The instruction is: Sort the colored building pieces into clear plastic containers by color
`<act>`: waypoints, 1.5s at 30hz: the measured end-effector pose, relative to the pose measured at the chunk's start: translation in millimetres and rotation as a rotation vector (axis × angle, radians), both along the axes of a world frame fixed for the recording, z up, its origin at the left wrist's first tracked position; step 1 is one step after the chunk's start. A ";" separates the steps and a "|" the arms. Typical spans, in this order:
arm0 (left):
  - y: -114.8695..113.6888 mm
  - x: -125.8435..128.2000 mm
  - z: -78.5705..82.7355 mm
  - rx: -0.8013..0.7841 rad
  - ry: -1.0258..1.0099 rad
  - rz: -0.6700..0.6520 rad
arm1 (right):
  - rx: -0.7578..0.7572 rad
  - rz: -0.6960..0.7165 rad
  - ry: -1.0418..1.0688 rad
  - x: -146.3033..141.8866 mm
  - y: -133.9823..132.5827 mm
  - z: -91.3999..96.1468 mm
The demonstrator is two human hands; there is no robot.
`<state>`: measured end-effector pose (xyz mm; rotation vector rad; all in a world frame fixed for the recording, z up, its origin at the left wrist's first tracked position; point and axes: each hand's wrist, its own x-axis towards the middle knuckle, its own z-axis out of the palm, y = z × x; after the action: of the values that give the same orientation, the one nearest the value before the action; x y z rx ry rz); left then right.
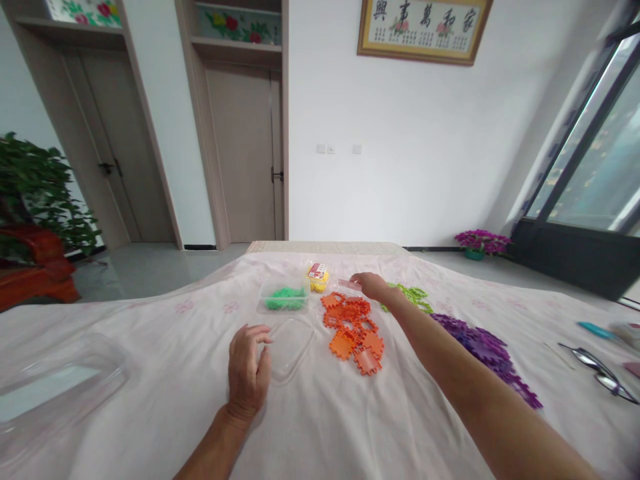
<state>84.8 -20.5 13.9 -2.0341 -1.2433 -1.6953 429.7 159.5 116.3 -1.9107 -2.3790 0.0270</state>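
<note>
My left hand (249,367) rests on the cloth with its fingers loosely bent and apart, beside the left edge of a clear plastic lid (291,353). Farther out, my right hand (371,285) has its fingertips closed on a flat clear plastic piece (349,287), perhaps a bag or a lid; its kind is hard to make out. Just below that lies a heap of orange interlocking plastic tiles (353,327). A clear box (263,305) holds green pieces (287,299). Behind it stands a clear pack of yellow pieces (319,279) with a red and white label.
Lime green pieces (413,297) lie partly behind my right forearm, with purple tiles (480,350) to its right. A large clear container (60,387) stands at the left. Glasses (597,370) and a blue object (596,329) lie at the right on the pink-flowered tablecloth (180,360).
</note>
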 end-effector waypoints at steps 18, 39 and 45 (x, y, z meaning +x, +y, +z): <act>14.4 1.0 -23.5 -0.719 -0.536 -0.018 | 0.115 -0.365 0.778 68.8 -57.6 -33.0; 13.3 4.5 -10.3 -0.797 -0.639 -0.093 | 0.189 0.149 0.384 -0.9 -127.0 -76.6; 17.9 2.2 -16.8 -0.787 -0.620 -0.129 | 0.184 0.182 0.401 -10.6 -133.2 -75.0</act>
<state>87.0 -2.6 -2.9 -2.0181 -2.3231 -2.2436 419.1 26.3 41.4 -1.4442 -2.1864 0.1795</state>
